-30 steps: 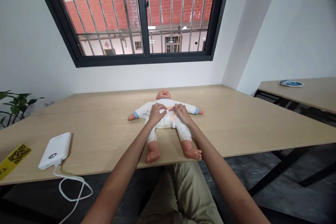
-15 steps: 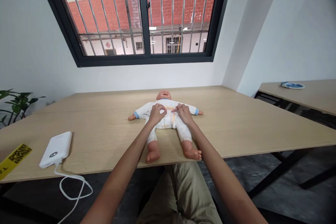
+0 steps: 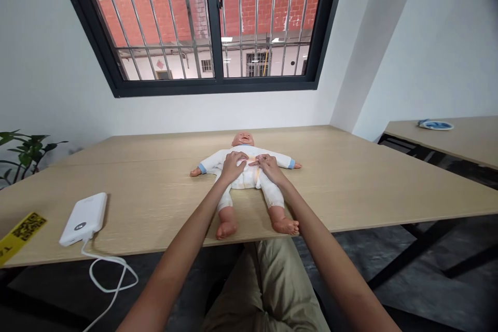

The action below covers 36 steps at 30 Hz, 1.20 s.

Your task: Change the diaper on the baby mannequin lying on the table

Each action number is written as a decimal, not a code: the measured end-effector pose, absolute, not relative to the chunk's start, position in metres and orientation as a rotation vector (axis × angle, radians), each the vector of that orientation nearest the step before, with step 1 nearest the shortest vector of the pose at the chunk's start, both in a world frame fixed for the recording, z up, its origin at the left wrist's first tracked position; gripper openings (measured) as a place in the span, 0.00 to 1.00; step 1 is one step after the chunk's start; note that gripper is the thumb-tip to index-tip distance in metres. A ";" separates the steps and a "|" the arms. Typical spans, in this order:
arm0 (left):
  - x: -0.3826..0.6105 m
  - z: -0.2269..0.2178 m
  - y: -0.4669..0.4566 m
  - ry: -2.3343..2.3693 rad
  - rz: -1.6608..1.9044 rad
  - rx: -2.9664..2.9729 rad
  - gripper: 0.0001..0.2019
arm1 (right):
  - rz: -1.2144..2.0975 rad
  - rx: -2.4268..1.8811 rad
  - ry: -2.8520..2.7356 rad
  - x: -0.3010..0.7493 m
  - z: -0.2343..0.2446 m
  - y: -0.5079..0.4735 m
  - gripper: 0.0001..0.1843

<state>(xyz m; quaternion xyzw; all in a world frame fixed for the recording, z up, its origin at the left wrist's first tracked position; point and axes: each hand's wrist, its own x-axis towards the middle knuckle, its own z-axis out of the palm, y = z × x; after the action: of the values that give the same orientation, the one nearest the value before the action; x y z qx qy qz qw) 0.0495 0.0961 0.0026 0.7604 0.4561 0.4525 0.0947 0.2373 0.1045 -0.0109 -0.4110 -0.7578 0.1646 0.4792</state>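
While the baby doll (image 3: 244,176) lies dressed on the desk (image 3: 350,176), both hands, left (image 3: 232,166) and right (image 3: 268,167), pinch its white suit at the belly, fastening seemingly unfinished.

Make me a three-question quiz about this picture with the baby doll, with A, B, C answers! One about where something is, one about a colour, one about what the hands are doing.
1. Where is the power bank?
A. On the table, left of the baby doll
B. On the doll's tummy
C. On the far right table

2. What colour are the doll's sleeve cuffs?
A. Red
B. Blue
C. Green

3. What are the left hand and right hand doing?
A. Holding the power bank
B. Lifting the doll up
C. Resting on the doll's middle

Answers: 1 A, it lies near the table edge, left of the baby doll. 2 B, both cuffs show blue. 3 C, both hands lie on the white suit; the doll lies flat.
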 end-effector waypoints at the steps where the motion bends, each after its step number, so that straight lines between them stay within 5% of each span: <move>1: 0.050 0.003 0.095 1.351 1.333 2.263 0.10 | 0.416 -0.995 -1.848 0.238 -0.011 0.105 0.43; 36: 0.047 -0.004 0.101 1.368 1.331 2.267 0.08 | 0.463 -0.994 -1.704 0.244 -0.014 0.107 0.40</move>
<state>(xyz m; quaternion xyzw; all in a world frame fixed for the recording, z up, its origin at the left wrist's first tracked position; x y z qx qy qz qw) 0.0474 0.1007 -0.0039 0.7620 0.4598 0.4474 0.0887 0.2435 0.1075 -0.0137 -0.4161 -0.7136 0.1941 0.5291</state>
